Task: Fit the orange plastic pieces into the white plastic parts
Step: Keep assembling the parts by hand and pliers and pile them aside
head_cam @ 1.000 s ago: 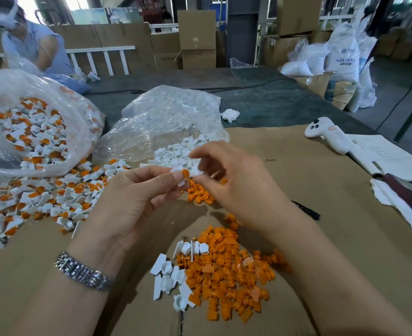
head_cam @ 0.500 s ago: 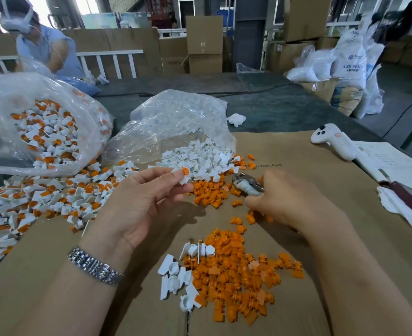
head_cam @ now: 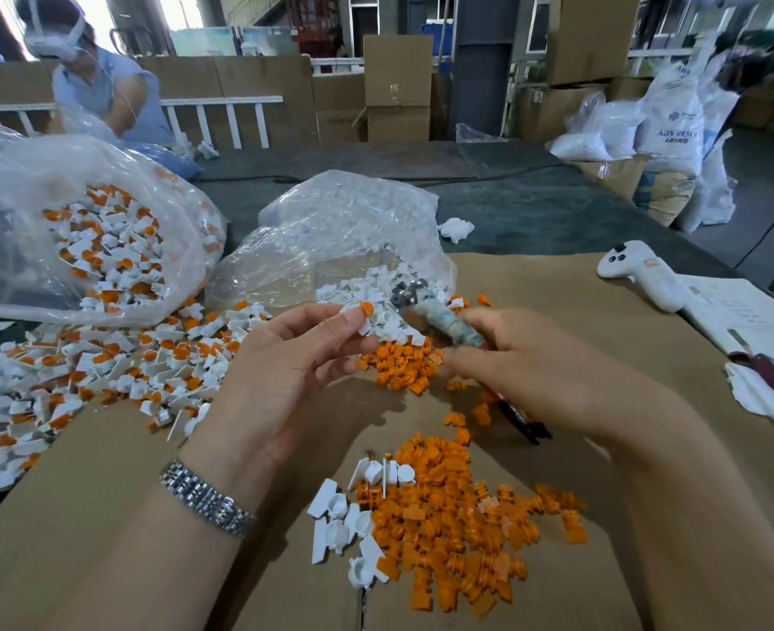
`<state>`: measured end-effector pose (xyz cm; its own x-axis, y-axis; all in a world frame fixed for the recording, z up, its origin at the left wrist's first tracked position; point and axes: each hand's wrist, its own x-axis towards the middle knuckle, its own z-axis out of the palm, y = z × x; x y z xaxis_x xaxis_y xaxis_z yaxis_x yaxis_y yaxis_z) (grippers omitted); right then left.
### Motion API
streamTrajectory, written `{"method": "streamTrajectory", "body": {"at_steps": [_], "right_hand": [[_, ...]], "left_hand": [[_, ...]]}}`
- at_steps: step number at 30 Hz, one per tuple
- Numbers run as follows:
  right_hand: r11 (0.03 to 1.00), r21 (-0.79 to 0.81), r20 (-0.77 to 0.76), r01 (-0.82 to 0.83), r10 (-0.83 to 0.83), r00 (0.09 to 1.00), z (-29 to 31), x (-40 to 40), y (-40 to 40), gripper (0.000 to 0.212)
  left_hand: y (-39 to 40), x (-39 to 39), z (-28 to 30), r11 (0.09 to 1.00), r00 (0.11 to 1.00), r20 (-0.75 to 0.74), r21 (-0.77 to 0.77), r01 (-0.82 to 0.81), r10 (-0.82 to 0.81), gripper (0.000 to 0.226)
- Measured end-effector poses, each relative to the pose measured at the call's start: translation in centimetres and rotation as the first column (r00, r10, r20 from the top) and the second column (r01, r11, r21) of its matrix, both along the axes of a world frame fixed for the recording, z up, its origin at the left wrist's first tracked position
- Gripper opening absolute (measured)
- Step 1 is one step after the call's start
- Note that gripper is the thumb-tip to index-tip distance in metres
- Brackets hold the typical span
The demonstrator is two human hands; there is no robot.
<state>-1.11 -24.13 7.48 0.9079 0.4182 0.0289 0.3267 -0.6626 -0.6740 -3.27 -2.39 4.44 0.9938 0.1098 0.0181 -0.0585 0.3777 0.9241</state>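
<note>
My left hand (head_cam: 285, 371) pinches a white plastic part with an orange piece in it (head_cam: 363, 314) between thumb and fingers, held above the cardboard. My right hand (head_cam: 522, 362) grips a wrapped-handle metal tool (head_cam: 426, 311), its metal tip pointing toward the held part. A heap of loose orange pieces (head_cam: 458, 526) lies near me, with a few white parts (head_cam: 344, 516) at its left edge. A smaller orange heap (head_cam: 399, 362) sits under my hands.
A clear bag of white parts (head_cam: 344, 234) lies open behind my hands. Assembled white-and-orange parts (head_cam: 103, 366) spill from a big bag (head_cam: 80, 230) at left. A white controller (head_cam: 640, 275), papers and a cloth lie at right. Another person works at far left.
My right hand let go of the part, reached right, picked up the tool and brought it up toward the part. My left hand kept pinching the part.
</note>
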Motion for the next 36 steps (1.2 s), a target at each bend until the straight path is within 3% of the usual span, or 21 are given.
{"method": "streamTrajectory", "body": {"at_steps": [7, 15, 24, 31, 33, 34, 36], "right_hand": [[0.996, -0.025, 0.036, -0.082, 0.083, 0.996, 0.0, -1.2, 1.3, 0.024], [0.991, -0.129, 0.145, -0.02, 0.038, 0.989, -0.9, -1.4, 2.8, 0.035], [0.957, -0.282, 0.273, 0.074, 0.006, 0.962, -1.9, -0.1, 3.8, 0.047], [0.992, -0.124, 0.207, 0.029, -0.002, 0.978, -1.9, 0.1, 2.6, 0.056], [0.995, -0.074, 0.199, 0.074, -0.058, 0.978, -1.7, 0.4, 1.8, 0.058], [0.989, -0.081, 0.219, 0.12, -0.1, 0.971, -1.8, 0.7, 1.4, 0.057], [0.96, -0.145, 0.279, 0.239, -0.192, 0.941, -2.2, 1.5, 0.3, 0.049]], "left_hand": [[-0.4, 0.0, -0.1, 0.999, 0.997, 0.066, 0.007, -0.035, 0.034, 0.002], [-0.4, 0.0, -0.5, 0.991, 0.993, 0.088, 0.105, -0.086, 0.077, 0.01], [-0.5, 0.0, -0.9, 0.991, 0.994, 0.033, 0.071, -0.111, 0.109, 0.005], [0.1, 0.2, -0.5, 0.966, 0.989, 0.007, 0.213, -0.144, 0.146, 0.007], [1.0, 0.0, -0.4, 0.91, 0.97, 0.037, 0.339, -0.237, 0.239, 0.007], [1.6, 0.0, -0.5, 0.828, 0.944, 0.072, 0.462, -0.318, 0.322, 0.009], [3.2, 0.1, -0.8, 0.542, 0.864, 0.194, 0.71, -0.45, 0.465, 0.009]]}}
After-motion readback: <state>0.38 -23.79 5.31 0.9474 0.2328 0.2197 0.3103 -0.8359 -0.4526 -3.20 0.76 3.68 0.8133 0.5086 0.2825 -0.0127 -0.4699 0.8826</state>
